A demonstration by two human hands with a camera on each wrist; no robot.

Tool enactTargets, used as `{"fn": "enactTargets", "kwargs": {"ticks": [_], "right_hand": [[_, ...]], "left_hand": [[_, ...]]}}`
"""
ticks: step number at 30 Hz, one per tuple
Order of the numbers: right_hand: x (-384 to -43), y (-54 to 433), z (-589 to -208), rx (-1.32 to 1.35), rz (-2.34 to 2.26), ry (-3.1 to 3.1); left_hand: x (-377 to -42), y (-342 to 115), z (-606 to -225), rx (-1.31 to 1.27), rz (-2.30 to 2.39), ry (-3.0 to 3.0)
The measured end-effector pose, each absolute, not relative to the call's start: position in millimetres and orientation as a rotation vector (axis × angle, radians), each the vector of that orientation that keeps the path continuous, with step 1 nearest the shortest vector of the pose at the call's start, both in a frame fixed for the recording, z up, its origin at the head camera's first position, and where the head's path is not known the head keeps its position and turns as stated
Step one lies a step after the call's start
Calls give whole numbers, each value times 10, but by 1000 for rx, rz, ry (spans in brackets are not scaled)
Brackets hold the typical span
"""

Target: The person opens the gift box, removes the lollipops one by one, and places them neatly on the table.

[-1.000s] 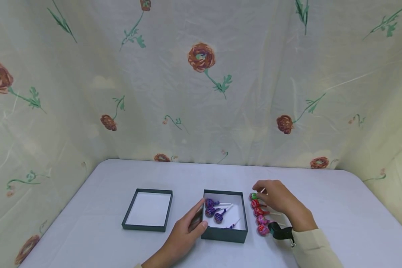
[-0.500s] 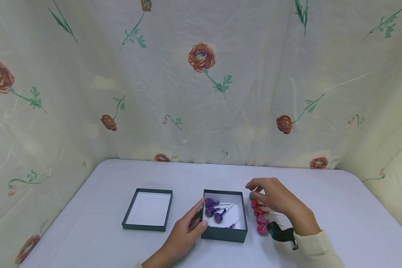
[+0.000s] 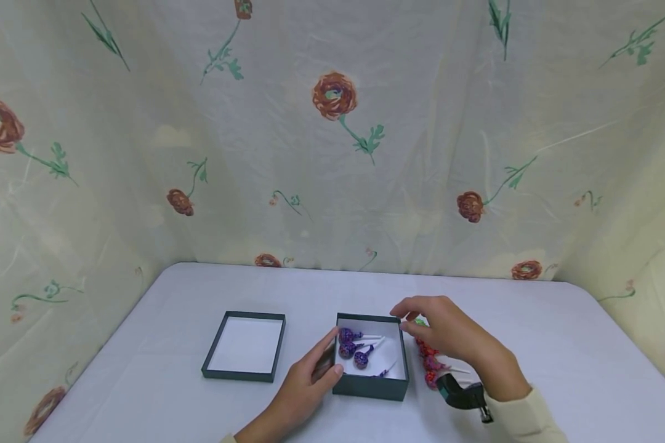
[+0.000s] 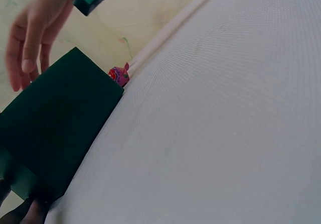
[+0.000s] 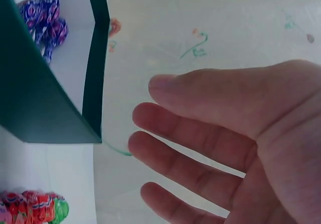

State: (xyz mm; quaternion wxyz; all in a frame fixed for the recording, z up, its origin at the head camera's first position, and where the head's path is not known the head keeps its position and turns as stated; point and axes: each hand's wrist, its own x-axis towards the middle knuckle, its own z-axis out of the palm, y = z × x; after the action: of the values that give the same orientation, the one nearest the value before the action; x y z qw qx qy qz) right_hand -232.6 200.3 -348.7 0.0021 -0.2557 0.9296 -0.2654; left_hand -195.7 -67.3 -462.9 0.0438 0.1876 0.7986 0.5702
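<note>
A dark green box (image 3: 369, 389) with a white inside stands in the middle of the table. Several purple-wrapped lollipops (image 3: 347, 350) lie in it. My left hand (image 3: 305, 375) touches the box's left side, index finger and thumb spread along it. Over the far right corner of the box hovers my right hand (image 3: 440, 323); the right wrist view shows its fingers (image 5: 185, 153) loosely extended and holding nothing. Just right of the box is a row of red and pink lollipops (image 3: 433, 363), with a green lollipop (image 5: 60, 210) at its far end. The right hand partly hides this row in the head view.
The matching lid (image 3: 244, 344), dark-rimmed and white inside, lies on the white table (image 3: 161, 363) left of the box. A flowered curtain (image 3: 399, 234) hangs around the table's back and sides. A black strap (image 3: 460, 394) is on the right wrist.
My right hand has moved left from the green lollipop at the row's far end to the box's far right corner. The left hand, box and lid have stayed in place.
</note>
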Motion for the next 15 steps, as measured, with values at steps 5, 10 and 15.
{"fn": "enactTargets", "kwargs": {"ticks": [5,10,15], "right_hand": [[-2286,1942,-3484,-866,-809,2855],[-2262,1877,-3487,-907,-803,2774],[-2249,1806,-3508,-883,-800,2700]], "left_hand": [[-1955,-676,-4638,581,1748,2437],[-1961,-674,-4643,585,1747,2432],[-1966,-675,-4642,589,1746,2439]]}}
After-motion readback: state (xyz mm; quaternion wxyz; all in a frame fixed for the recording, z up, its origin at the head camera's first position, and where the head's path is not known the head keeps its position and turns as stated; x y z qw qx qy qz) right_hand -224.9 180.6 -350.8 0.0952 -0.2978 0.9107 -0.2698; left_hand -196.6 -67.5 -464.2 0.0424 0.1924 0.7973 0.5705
